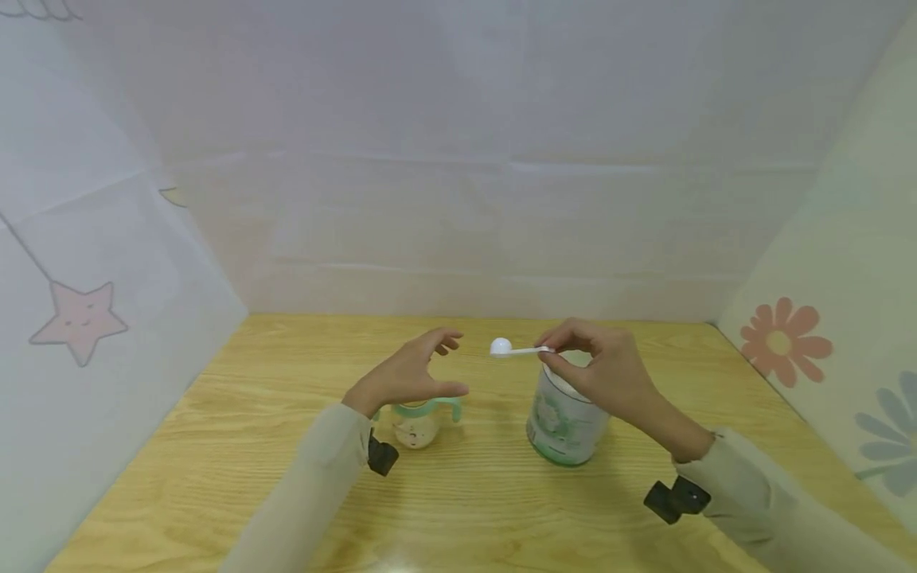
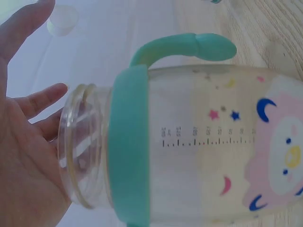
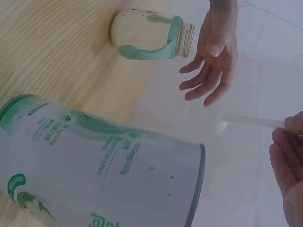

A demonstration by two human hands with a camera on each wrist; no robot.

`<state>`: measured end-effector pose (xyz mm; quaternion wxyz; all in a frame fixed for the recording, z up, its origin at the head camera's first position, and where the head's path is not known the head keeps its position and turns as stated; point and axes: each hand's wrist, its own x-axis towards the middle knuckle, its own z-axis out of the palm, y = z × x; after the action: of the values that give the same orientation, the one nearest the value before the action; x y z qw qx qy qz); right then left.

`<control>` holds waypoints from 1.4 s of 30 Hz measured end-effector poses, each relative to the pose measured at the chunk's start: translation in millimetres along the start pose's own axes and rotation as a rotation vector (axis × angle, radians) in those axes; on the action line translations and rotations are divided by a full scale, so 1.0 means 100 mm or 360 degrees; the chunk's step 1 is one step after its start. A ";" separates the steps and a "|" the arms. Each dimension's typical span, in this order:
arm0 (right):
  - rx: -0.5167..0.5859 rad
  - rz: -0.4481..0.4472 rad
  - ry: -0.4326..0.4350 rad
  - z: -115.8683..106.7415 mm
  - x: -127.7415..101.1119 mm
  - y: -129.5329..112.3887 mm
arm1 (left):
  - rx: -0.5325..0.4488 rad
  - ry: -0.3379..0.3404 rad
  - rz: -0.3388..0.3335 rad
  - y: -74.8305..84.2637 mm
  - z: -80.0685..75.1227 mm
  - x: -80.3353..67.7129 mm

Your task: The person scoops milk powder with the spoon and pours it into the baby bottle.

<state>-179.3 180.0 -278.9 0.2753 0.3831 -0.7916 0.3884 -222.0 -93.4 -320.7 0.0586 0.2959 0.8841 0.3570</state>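
My right hand (image 1: pixel 605 366) pinches the handle end of a white measuring scoop (image 1: pixel 501 347) between thumb and fingers, above the powder tin. The scoop's bowl points left, toward my other hand. The tin (image 1: pixel 566 426), white with green print, stands upright; the hand partly covers its top. My left hand (image 1: pixel 411 370) is held over the baby bottle with fingers spread and nothing in them. That bottle (image 2: pixel 203 142) is clear with a green collar, two green handles, a cartoon animal and measuring marks. Its threaded neck (image 2: pixel 85 146) has no cap, and pale contents show inside.
Everything stands on a wood-grain table (image 1: pixel 458 509). A pale sheet (image 1: pixel 458 199) rises behind it, with printed side panels at left and right, one bearing a pink star (image 1: pixel 80 320). Dark wrist cameras (image 1: pixel 677 500) sit on both sleeves.
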 end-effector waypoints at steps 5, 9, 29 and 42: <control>-0.0020 0.0058 0.0014 -0.06 -0.03 0.01 | 0.0009 -0.0015 0.0026 0.04 0.05 0.06; -0.0051 0.0077 0.0035 -0.11 -0.05 0.02 | 0.0017 -0.0029 0.0027 0.07 0.09 0.11; -0.0166 0.0028 0.0118 -0.36 -0.11 0.02 | -0.0029 -0.0126 0.0092 0.23 0.31 0.37; -0.0190 0.0066 0.0101 -0.41 -0.19 0.10 | -0.0091 -0.0125 0.0105 0.28 0.51 0.45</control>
<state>-170.8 225.4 -274.5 0.3146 0.3371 -0.8119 0.3581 -229.8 -21.8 -334.8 0.0899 0.3368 0.8603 0.3720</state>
